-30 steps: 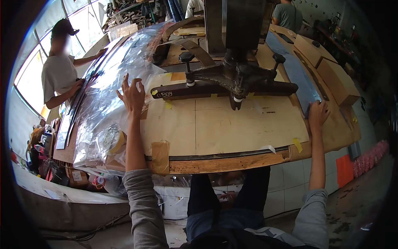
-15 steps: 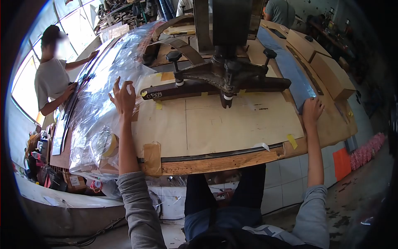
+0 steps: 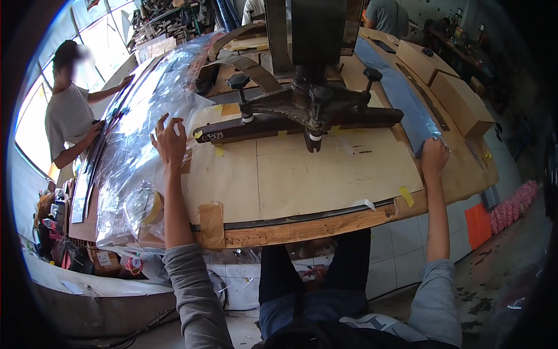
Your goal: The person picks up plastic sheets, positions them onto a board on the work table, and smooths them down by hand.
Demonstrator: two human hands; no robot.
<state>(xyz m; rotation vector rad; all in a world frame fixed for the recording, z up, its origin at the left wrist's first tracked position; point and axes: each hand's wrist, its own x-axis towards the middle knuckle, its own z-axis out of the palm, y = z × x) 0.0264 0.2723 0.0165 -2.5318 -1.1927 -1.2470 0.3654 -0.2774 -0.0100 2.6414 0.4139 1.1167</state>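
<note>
My left hand [image 3: 170, 141] is raised beside the clear plastic sheet [image 3: 136, 134] at the left of the board, its fingers apart and nothing seen in it. On the right, my right hand [image 3: 435, 156] is closed at the near end of a long blue strip [image 3: 401, 96]; the fingertips are partly hidden. Between my arms lies a pale board [image 3: 325, 174] with pencil lines and bits of yellow tape. A dark metal press frame [image 3: 314, 107] with knobs stands over its far part. Brown tape [image 3: 211, 224] wraps the board's front edge near my left forearm.
A tape roll [image 3: 153, 208] lies under or in the plastic. Two cardboard boxes [image 3: 462, 104] stand at the far right. Across the left side, a co-worker [image 3: 70, 116] has hands on dark strips [image 3: 99, 142]. Another person [image 3: 386, 17] is at the back.
The view has shifted slightly. My right hand has turned a little and its fingers look more tightly curled at the strip's end. My left hand keeps nearly the same pose.
</note>
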